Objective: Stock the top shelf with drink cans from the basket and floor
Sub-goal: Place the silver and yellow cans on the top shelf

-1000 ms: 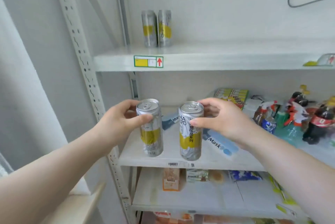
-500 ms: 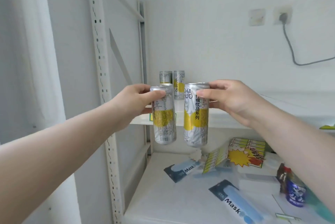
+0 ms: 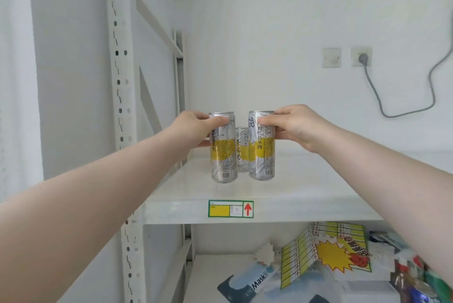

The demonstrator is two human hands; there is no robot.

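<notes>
Rear can mostly behind front cans

Three yellow-banded cans, two hands, one shelf label, two wall plates, one mask pack.

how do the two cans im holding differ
The left can, gripped by the left hand, shows its barcode and fine print; the right can, gripped by the right hand, shows large lettering. The left can's base sits lower in view. Both are upright, silver with a yellow band.
</notes>
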